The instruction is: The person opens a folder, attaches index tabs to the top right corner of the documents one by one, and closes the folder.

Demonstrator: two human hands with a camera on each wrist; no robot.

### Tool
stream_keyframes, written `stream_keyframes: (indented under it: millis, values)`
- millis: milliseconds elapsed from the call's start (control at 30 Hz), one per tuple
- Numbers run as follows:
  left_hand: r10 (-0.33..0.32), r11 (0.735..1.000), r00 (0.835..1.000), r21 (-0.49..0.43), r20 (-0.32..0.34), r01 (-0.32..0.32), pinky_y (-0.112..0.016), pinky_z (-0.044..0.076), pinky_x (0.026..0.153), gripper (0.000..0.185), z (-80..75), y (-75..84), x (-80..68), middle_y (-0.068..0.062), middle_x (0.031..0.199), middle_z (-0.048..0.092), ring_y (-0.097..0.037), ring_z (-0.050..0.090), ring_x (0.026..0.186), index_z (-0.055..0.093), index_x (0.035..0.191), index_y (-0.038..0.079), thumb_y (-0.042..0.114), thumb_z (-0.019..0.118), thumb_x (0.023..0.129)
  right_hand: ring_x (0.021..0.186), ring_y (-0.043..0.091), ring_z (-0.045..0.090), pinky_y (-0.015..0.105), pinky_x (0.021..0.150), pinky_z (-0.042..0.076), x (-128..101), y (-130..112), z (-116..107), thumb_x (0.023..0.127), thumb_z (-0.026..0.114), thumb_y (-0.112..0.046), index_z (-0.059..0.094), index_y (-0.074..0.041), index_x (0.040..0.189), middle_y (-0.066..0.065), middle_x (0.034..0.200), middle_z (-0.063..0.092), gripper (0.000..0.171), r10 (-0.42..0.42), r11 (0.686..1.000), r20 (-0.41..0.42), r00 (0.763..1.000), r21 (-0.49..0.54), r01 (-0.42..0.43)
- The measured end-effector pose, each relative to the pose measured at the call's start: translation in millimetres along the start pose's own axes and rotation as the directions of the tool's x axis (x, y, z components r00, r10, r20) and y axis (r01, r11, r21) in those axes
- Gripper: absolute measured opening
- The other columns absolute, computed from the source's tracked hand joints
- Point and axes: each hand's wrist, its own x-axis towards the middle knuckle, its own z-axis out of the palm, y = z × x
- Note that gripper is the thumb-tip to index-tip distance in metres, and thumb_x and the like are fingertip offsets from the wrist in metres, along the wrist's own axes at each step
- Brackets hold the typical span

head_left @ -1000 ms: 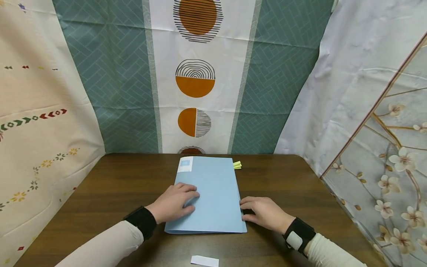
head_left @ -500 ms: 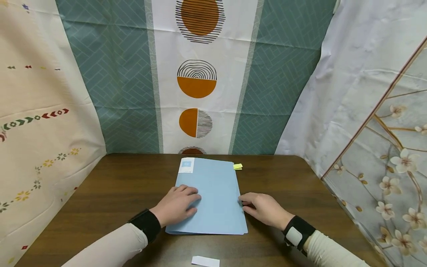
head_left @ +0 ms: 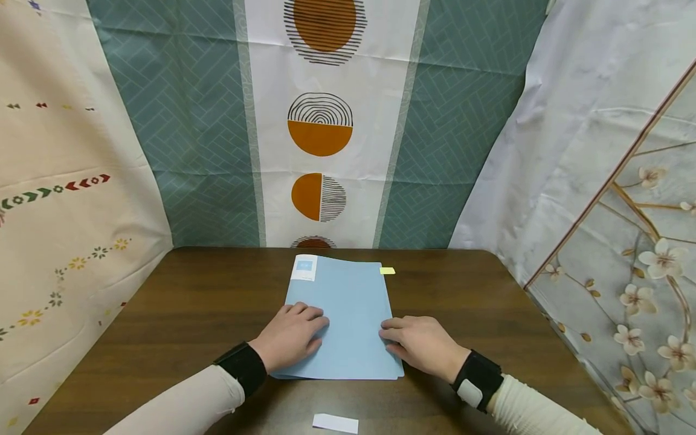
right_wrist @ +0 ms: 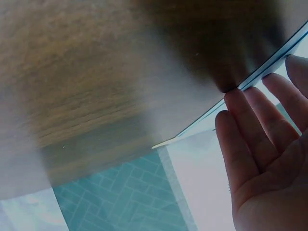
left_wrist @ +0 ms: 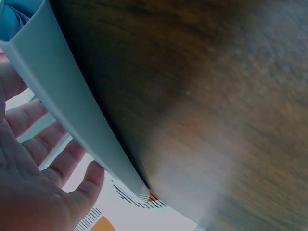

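A light blue file folder (head_left: 350, 302) lies closed on the wooden table, a white label (head_left: 304, 267) at its top left corner. Yellow sticky tabs (head_left: 387, 270) poke out beyond its upper right edge. My left hand (head_left: 290, 337) rests on the left part of the cover, fingers loosely bent. In the left wrist view, the folder's thick spine (left_wrist: 72, 101) stands beside that hand's fingers. My right hand (head_left: 424, 343) touches the cover along the right edge with its fingertips. The right wrist view shows its relaxed fingers (right_wrist: 250, 139) at the folder's thin edge (right_wrist: 211, 111).
A small white paper strip (head_left: 335, 423) lies on the table (head_left: 217, 290) near its front edge. Patterned cloths hang behind the table, on the left (head_left: 70, 145) and on the right (head_left: 625, 260).
My right hand has shifted left from the folder's side edge onto its cover. The folder's right edges lie closer together, and the yellow tabs, fanned apart before, now line up. The left hand stays nearly put.
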Motion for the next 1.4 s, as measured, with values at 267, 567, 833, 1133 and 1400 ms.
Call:
stream_keyframes:
  millis: [267, 567, 833, 1133, 1400]
  values:
    - [-0.016, 0.999, 0.999, 0.039, 0.035, 0.015, -0.053, 0.059, 0.097, 0.036, 3.1, 2.8, 4.8, -0.008, 0.131, 0.074, -0.030, 0.068, 0.117, 0.074, 0.131, 0.010, 0.029, 0.082, 0.100, 0.110, 0.019, 0.077, 0.037, 0.091, 0.064, 4, 0, 0, 0.097, 0.088, -0.022, 0.084, -0.011, 0.125, 0.004, 0.129, 0.079, 0.031, 0.025, 0.999, 0.001, 1.000, 0.023, -0.025]
    - [-0.076, 0.997, 0.990, 0.016, 0.120, 0.075, -0.055, 0.060, 0.097, 0.041, -10.9, 13.1, 8.4, -0.011, 0.133, 0.073, -0.031, 0.067, 0.118, 0.073, 0.135, 0.008, 0.032, 0.079, 0.102, 0.112, 0.020, 0.077, 0.039, 0.093, 0.063, 5, 1, -2, 0.098, 0.087, -0.021, 0.084, -0.010, 0.126, 0.006, 0.132, 0.078, 0.030, 0.054, 0.997, 0.020, 0.998, 0.046, -0.055]
    - [-0.108, 0.994, 0.987, 0.019, 0.121, 0.106, -0.057, 0.059, 0.097, 0.040, -10.3, 15.3, 5.6, -0.010, 0.133, 0.073, -0.031, 0.066, 0.118, 0.074, 0.135, 0.010, 0.033, 0.078, 0.103, 0.115, 0.021, 0.076, 0.040, 0.094, 0.063, 6, 2, 2, 0.099, 0.085, -0.021, 0.083, -0.009, 0.127, 0.007, 0.134, 0.078, 0.030, 0.056, 0.997, 0.028, 0.998, 0.053, -0.058]
    - [-0.116, 0.993, 0.989, 0.024, 0.090, 0.114, -0.061, 0.056, 0.096, 0.038, -5.8, 17.2, 4.6, -0.009, 0.131, 0.073, -0.031, 0.065, 0.117, 0.074, 0.134, 0.011, 0.033, 0.077, 0.103, 0.116, 0.022, 0.076, 0.041, 0.094, 0.063, 6, 2, 3, 0.099, 0.085, -0.020, 0.083, -0.008, 0.128, 0.008, 0.135, 0.077, 0.031, 0.056, 0.997, 0.012, 0.998, 0.056, -0.056]
    - [-0.092, 0.995, 0.993, 0.046, 0.076, 0.089, -0.054, 0.055, 0.092, 0.037, -3.6, 18.2, 5.8, -0.006, 0.128, 0.072, -0.028, 0.064, 0.115, 0.075, 0.133, 0.014, 0.036, 0.077, 0.103, 0.116, 0.022, 0.075, 0.040, 0.096, 0.063, 2, 0, 4, 0.099, 0.085, -0.020, 0.083, -0.008, 0.126, 0.007, 0.133, 0.078, 0.029, 0.091, 0.994, 0.021, 0.996, 0.061, -0.092]
